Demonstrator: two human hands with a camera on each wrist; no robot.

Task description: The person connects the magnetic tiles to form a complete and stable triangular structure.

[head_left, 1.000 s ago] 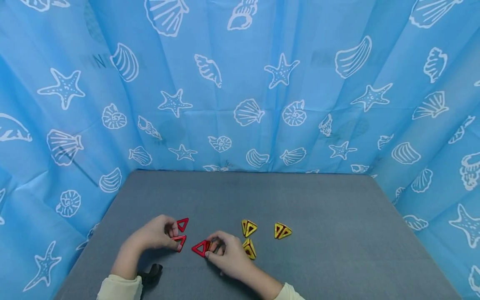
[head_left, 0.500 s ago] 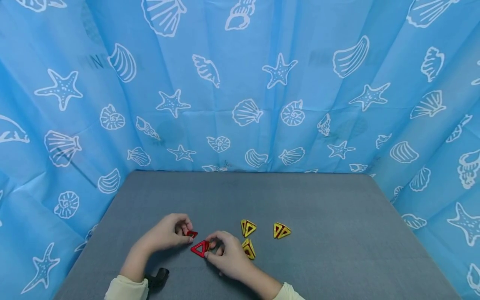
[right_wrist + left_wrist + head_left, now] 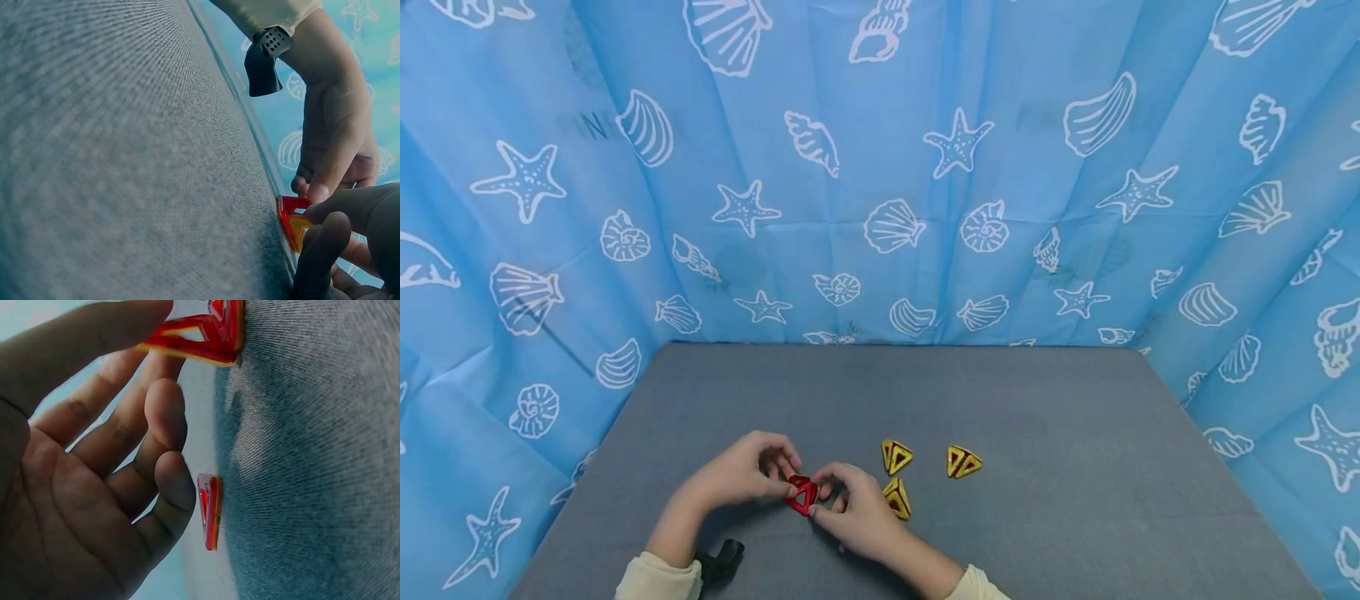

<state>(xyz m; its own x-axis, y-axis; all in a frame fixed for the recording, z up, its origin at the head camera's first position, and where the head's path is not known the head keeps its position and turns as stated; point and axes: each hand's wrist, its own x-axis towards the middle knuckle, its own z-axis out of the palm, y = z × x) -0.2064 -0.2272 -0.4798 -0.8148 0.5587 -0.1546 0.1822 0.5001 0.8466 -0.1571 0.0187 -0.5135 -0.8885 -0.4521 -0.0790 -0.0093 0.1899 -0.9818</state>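
In the head view my left hand (image 3: 748, 471) pinches a red triangular magnetic tile between thumb and fingertips. That tile (image 3: 203, 347) touches other red triangular tiles (image 3: 802, 498) in front of my right hand (image 3: 859, 510), whose thumb and fingers grip them from the right side. In the right wrist view a yellow tile (image 3: 299, 228) shows against the red one, the fingers of both hands close around them. A loose red triangular tile (image 3: 210, 512) lies on the cloth beyond the left hand's fingers; the head view does not show it.
Yellow triangular pieces stand nearby: one (image 3: 897, 456) behind the right hand, another (image 3: 897, 498) just right of it, a third (image 3: 964, 461) farther right. They rest on a grey cloth-covered table (image 3: 1037, 408). A blue seashell-patterned curtain (image 3: 880, 167) surrounds the back and sides.
My left hand has lifted a red tile from the table and moved right, bringing it against the tiles at my right hand. The right hand has stayed nearly still.
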